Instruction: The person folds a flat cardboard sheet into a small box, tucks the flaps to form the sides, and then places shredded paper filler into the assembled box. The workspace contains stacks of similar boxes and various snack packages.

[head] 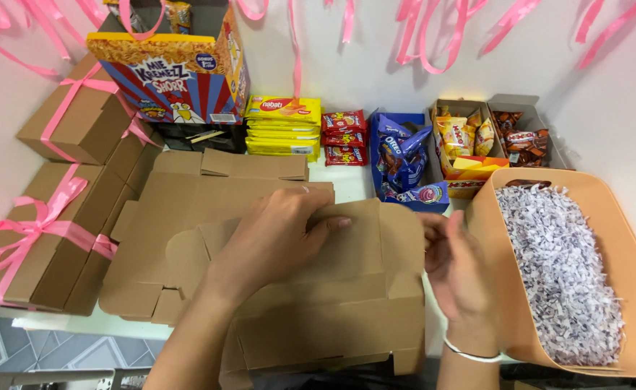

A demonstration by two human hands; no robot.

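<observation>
cardboard box blank (347, 289) under flat-spread left hand (274, 238), right hand (456, 267) pinching its right edge beside tub (621, 238)

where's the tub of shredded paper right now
In the head view the peach tub of shredded paper sits at the far right of the table, just beyond the right hand and in front of the open snack boxes.

A left hand (274, 235) presses flat on a half-folded cardboard box (332, 303) on the desk (350, 180), the right hand (459, 271) at the box's right edge. Flat box blanks (188, 209) lie under and left of the left hand, ribboned boxes (43, 238) farther left. A tub of shredded paper (570, 274) sits just right of the right hand. Snack packs (397, 155) line the wall beyond both hands.
</observation>
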